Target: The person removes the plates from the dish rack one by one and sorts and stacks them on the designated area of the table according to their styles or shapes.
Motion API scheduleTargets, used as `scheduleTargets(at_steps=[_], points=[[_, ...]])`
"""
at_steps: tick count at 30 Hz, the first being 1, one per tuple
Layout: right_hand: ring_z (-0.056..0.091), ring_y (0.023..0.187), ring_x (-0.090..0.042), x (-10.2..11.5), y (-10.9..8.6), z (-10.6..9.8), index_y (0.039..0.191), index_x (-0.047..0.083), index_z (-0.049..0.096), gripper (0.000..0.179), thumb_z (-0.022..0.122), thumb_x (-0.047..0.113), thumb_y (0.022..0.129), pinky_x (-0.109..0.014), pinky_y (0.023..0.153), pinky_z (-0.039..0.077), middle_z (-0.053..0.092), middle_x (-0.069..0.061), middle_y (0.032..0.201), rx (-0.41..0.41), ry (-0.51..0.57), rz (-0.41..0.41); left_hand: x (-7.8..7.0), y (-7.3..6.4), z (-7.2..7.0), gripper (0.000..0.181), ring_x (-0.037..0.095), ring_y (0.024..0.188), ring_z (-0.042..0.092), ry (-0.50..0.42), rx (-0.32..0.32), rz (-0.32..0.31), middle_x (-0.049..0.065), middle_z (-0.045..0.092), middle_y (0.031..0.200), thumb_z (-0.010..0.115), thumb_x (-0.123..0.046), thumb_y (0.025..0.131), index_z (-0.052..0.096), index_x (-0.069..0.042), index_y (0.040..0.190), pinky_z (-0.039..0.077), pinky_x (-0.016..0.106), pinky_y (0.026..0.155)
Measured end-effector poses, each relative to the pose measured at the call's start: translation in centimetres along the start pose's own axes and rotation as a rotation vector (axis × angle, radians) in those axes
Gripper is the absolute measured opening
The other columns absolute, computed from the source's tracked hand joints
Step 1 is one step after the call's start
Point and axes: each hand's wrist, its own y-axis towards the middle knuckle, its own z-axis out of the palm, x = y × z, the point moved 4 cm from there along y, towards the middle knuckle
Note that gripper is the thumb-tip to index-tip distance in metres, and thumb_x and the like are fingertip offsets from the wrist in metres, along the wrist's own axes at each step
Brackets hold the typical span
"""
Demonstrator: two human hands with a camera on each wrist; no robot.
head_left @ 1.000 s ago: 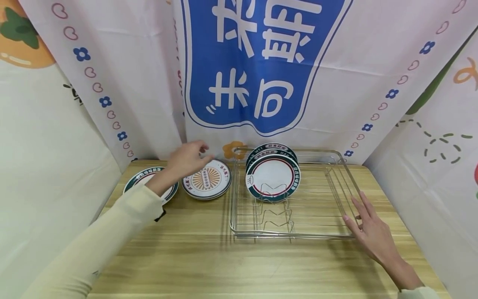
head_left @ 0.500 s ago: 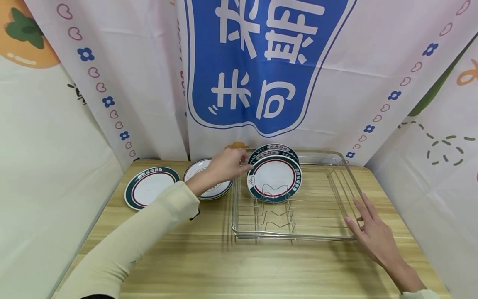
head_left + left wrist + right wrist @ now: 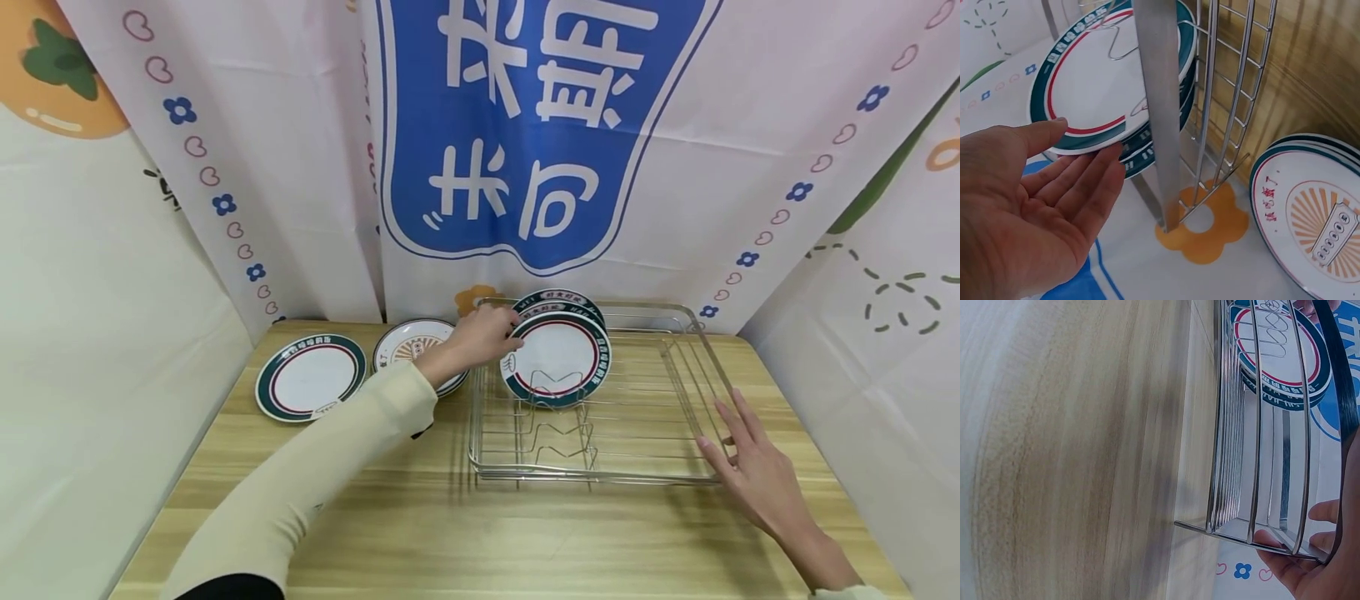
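A wire dish rack stands on the table. Three white plates with green rims lean upright in its back left part, one behind another. On the front plate, my left hand pinches the upper left edge. In the left wrist view its thumb lies on the plate's face and the fingers pass behind the rim. My right hand holds the rack's right side, with fingers and thumb on either side of the metal rail in the right wrist view.
Left of the rack sits a short stack of plates with an orange ray pattern. Farther left, a green-rimmed plate lies flat on the wooden table. A printed cloth hangs close behind the rack.
My left hand has moved right, from above the stacked plates to the front plate in the rack, and now pinches its edge. The right hand stays on the rack's right side.
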Motion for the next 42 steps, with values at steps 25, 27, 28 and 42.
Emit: scheduleTargets(at_steps=[25, 27, 28, 42], points=[[0.075, 0.078, -0.034, 0.0, 0.0, -0.1, 0.157, -0.002, 0.043, 0.064, 0.062, 0.031, 0.106, -0.064, 0.068, 0.052, 0.026, -0.027, 0.170, -0.015, 0.002, -0.008, 0.0, 2.0, 2.3, 0.027, 0.015, 0.060, 0.046, 0.024, 0.093, -0.044, 0.001, 0.050, 0.067, 0.066, -0.021, 0.107, 0.063, -0.008, 0.083, 0.039, 0.031, 0.066], [0.075, 0.078, -0.034, 0.0, 0.0, 0.0, 0.157, -0.002, 0.043, 0.064, 0.062, 0.031, 0.105, -0.064, 0.069, 0.052, 0.026, -0.027, 0.170, -0.017, 0.004, -0.008, 0.0, 2.0, 2.3, 0.025, 0.014, 0.059, 0.046, 0.027, 0.086, -0.035, -0.001, 0.049, 0.067, 0.065, -0.020, 0.107, 0.064, -0.009, 0.085, 0.038, 0.029, 0.063], [0.075, 0.078, -0.034, 0.0, 0.0, 0.0, 0.157, -0.002, 0.043, 0.064, 0.062, 0.031, 0.105, -0.064, 0.069, 0.052, 0.026, -0.027, 0.170, -0.017, 0.004, -0.008, 0.0, 1.9, 2.3, 0.022, 0.014, 0.060, 0.047, 0.034, 0.076, -0.026, 0.000, 0.051, 0.068, 0.065, -0.020, 0.107, 0.067, -0.009, 0.088, 0.038, 0.029, 0.062], [0.075, 0.083, -0.036, 0.1, 0.0, -0.1, 0.159, 0.000, 0.040, 0.065, 0.061, 0.032, 0.106, -0.066, 0.070, 0.051, 0.023, -0.025, 0.172, -0.003, -0.002, 0.001, -0.3, 0.5, 2.0, 0.015, 0.016, 0.066, 0.058, 0.016, -0.034, 0.012, 0.005, 0.068, 0.080, 0.065, -0.017, 0.107, 0.074, -0.006, 0.100, 0.047, 0.029, 0.064]])
